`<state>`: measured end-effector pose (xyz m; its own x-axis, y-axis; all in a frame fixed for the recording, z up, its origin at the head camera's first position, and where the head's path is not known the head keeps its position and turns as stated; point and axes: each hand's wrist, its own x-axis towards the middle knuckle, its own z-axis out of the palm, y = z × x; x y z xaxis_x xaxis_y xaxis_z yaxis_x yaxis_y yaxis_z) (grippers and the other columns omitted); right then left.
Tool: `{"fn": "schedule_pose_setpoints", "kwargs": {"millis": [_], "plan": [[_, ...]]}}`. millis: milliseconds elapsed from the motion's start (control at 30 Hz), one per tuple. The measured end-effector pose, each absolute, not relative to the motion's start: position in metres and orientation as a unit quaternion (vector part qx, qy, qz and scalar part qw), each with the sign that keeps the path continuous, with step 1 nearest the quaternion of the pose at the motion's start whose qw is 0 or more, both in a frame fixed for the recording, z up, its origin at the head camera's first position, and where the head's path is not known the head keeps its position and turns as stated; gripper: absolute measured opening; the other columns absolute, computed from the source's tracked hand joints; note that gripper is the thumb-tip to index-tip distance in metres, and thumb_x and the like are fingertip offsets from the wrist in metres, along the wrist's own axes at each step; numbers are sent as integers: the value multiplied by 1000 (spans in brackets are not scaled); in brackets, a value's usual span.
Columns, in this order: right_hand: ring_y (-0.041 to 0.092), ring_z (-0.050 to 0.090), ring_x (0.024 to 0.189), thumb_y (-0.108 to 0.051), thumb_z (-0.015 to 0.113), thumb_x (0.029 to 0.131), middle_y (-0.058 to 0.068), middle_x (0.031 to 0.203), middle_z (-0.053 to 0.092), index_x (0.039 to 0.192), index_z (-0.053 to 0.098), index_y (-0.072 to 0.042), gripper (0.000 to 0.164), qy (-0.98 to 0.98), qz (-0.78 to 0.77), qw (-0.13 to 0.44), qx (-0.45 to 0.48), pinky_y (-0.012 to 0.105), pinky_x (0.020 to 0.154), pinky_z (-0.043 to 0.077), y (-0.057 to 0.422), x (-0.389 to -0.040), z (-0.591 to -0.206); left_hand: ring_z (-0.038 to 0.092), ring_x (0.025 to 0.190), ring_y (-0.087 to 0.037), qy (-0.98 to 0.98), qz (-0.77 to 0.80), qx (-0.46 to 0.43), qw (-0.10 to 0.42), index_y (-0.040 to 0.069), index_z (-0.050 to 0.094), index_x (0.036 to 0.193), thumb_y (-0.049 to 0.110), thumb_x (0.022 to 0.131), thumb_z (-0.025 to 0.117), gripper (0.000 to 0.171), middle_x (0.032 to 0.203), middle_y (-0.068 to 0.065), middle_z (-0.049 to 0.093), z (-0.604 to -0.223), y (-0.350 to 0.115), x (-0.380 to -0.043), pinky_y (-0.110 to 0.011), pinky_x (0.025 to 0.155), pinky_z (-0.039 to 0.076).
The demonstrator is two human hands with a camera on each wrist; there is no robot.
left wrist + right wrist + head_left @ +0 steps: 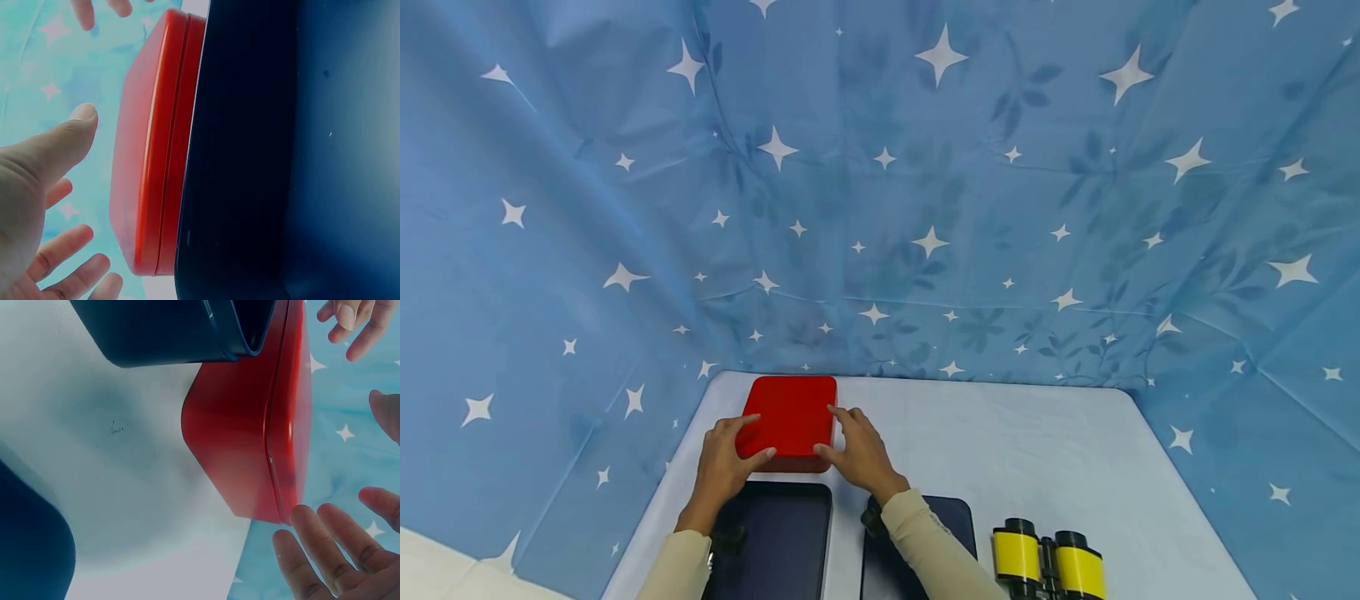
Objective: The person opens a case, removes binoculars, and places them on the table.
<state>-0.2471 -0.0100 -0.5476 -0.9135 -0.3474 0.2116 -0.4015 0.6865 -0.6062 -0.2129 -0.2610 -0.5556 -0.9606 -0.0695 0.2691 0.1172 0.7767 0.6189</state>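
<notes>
A red lidded box (793, 408) sits at the back left of the white table, its lid on. My left hand (722, 462) is at the box's left side, thumb and fingers spread over the near left part of the lid. Across from it, my right hand (863, 454) reaches to the right edge, fingers spread. In the right wrist view, the right fingertips (301, 515) are right at the lid's lower corner. A thin seam between lid and base shows in both wrist views. Neither hand holds anything.
An open dark blue box (775, 537) stands in front of the red one, under the left forearm. To its right lies another dark blue piece (951, 512), partly hidden by the right sleeve. Yellow and black binoculars (1018, 554) stand front right. A starry blue curtain (925, 200) surrounds the table.
</notes>
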Motion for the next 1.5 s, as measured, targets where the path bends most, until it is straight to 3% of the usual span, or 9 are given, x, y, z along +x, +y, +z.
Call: {"fn": "schedule_pose_setpoints", "kwargs": {"millis": [233,633,967,1167,1500], "plan": [[10,50,90,-45,73,88,9,120,59,149,45,-19,72,-918,346,30,192,23,71,49,-19,-253,-554,47,122,-39,-929,-350,2,121,9,56,139,29,76,87,73,138,-22,51,-557,-272,-220,-63,98,47],[14,53,93,-40,76,86,7,120,57,146,50,-18,69,-919,367,9,145,29,76,54,-30,-260,-564,50,122,-47,-915,-396,45,62,12,49,145,24,79,84,76,144,-23,44,-561,-282,-229,-56,88,56],[18,56,95,-32,79,85,11,116,59,143,52,-11,67,-917,375,8,135,33,79,53,-33,-264,-571,54,119,-42,-911,-406,56,41,13,47,147,18,80,84,77,146,-21,47,-570,-283,-230,-51,86,58],[18,56,97,-29,81,84,11,119,60,142,54,-10,67,-915,384,3,122,33,83,55,-35,-265,-573,53,120,-41,-913,-403,54,35,12,46,148,17,80,83,77,148,-21,47,-569,-281,-231,-51,89,57],[16,56,99,-26,83,81,9,120,61,139,59,-11,64,-918,381,15,109,29,81,52,-41,-267,-570,57,113,-38,-919,-384,69,52,10,50,145,19,79,84,75,142,-23,51,-565,-280,-231,-48,83,60]]}}
